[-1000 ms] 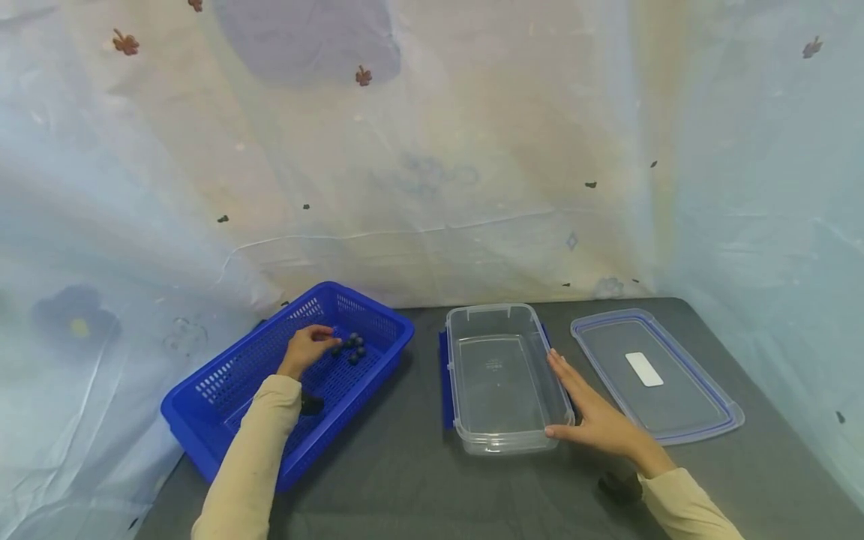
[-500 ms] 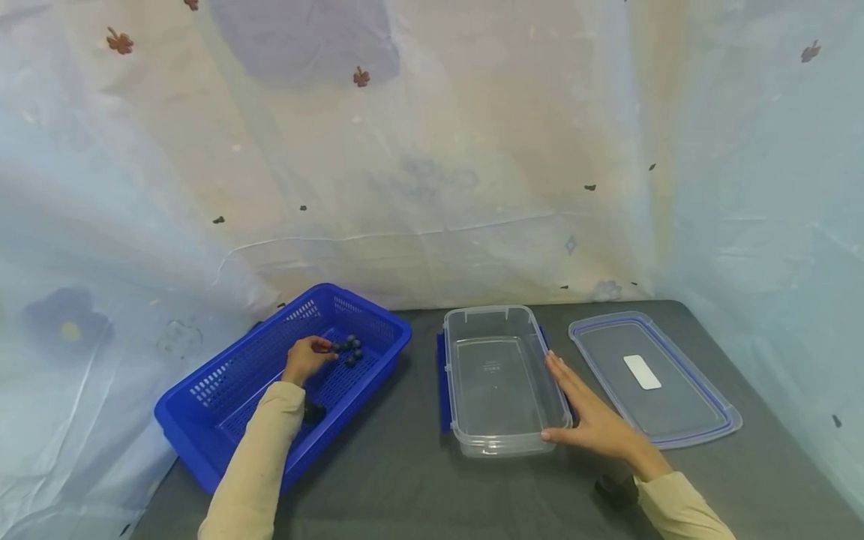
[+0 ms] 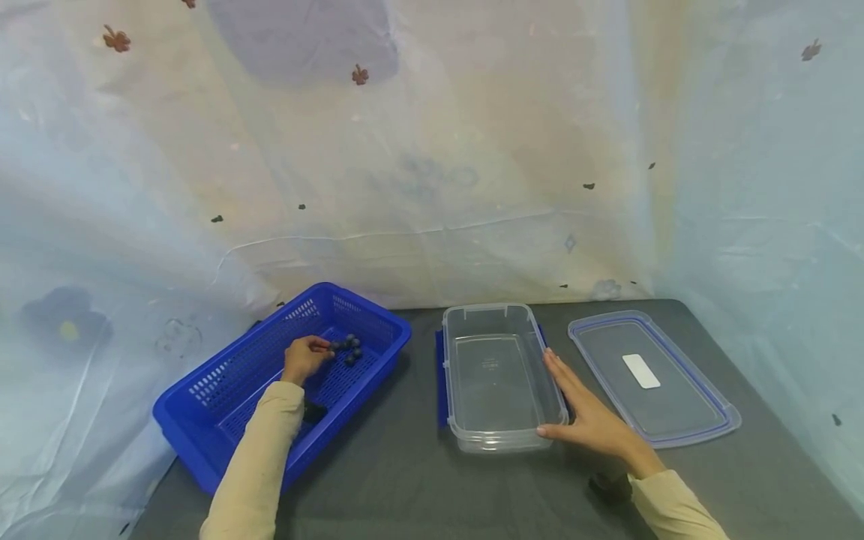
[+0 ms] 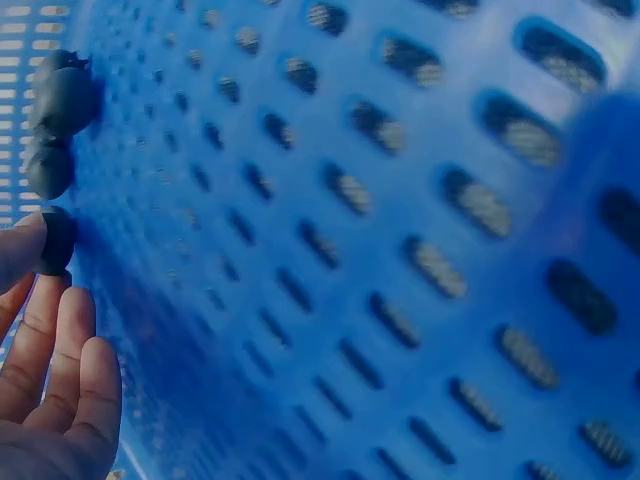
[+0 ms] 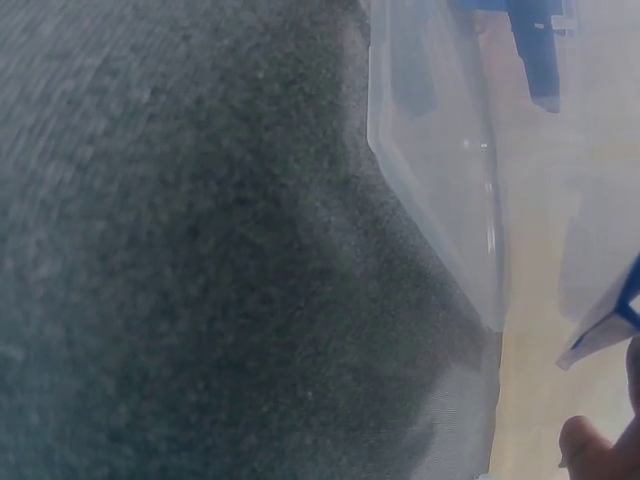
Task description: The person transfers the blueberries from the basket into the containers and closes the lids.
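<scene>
Left hand: inside the blue perforated basket, thumb and fingers curled, pinching one small dark berry at the near edge of a cluster; in the left wrist view the thumb tip touches this berry, the other fingers lie loosely bent below it

Berry cluster: several small dark round berries, blueberry-like, lying together on the basket floor toward its far end, just beyond the left fingertips; two more show above the pinched one in the left wrist view

Basket: rectangular, slotted walls and floor, set at an angle on the left part of the table; the left forearm in a cream sleeve crosses its near rim; a dark patch on the basket floor beside the sleeve, kind not discernible

Right hand: fingers straight and together, flat against the right long wall of the clear plastic container, thumb tip at its near right corner; holds nothing, only rests against it

Clear container: rectangular, open-topped, nothing inside, standing mid-table well apart from the basket; blue clasp visible along its left side, another seen through the wall in the right wrist view

Lid: clear with blue rim and a white label, lying flat just to the right of the container, beyond the right hand

Table: dark grey surface

Backdrop: pale draped sheeting with small leaf motifs, behind and on both sides
</scene>
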### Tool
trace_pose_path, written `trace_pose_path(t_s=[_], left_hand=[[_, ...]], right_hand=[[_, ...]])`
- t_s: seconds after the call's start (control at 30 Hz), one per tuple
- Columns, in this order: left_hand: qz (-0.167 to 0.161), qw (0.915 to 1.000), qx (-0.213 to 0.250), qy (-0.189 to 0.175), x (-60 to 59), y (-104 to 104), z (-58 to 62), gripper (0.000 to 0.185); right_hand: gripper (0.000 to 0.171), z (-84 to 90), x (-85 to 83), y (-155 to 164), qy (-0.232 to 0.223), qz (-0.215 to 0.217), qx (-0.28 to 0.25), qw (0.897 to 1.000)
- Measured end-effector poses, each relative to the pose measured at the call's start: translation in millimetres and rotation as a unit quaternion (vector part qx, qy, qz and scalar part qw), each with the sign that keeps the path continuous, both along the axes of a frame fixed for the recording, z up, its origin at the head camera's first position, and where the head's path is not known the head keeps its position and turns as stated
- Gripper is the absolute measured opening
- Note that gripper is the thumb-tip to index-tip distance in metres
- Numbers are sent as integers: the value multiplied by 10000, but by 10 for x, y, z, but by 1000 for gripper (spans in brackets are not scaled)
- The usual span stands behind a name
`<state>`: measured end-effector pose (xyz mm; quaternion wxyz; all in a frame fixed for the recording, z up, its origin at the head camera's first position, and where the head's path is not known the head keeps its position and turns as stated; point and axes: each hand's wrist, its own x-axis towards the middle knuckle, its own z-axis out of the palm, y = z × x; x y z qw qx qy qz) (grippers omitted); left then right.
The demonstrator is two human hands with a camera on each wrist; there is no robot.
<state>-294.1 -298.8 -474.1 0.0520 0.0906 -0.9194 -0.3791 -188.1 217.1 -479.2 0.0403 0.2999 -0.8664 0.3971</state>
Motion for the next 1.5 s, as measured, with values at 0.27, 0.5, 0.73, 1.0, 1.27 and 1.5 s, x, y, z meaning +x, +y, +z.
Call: trace_pose_path(t_s=[0.27, 0.5, 0.73, 1.0, 1.27, 1.5], left_hand=[[39, 9998, 122, 170, 65, -142, 125, 29], [-387, 9989, 185, 207, 115, -207, 368, 31], [-573, 9980, 189, 183, 201, -163, 602, 36], [-986, 9934, 235, 527, 257, -4, 823, 35], [-1354, 9871, 407, 747, 307, 212, 999, 35], [-1525, 9833, 449, 882, 333, 426, 1098, 32]], right_hand=[[113, -4, 1, -28, -110, 26, 62, 9999], [115, 26, -35, -15, -82, -11, 117, 9999], [115, 31, -45, -26, -101, 11, 187, 9998], [117, 34, -50, -14, -35, 2, 249, 9997], [120, 46, -75, -50, -99, -65, 335, 9994], [122, 35, -72, -66, -172, -90, 299, 9994]])
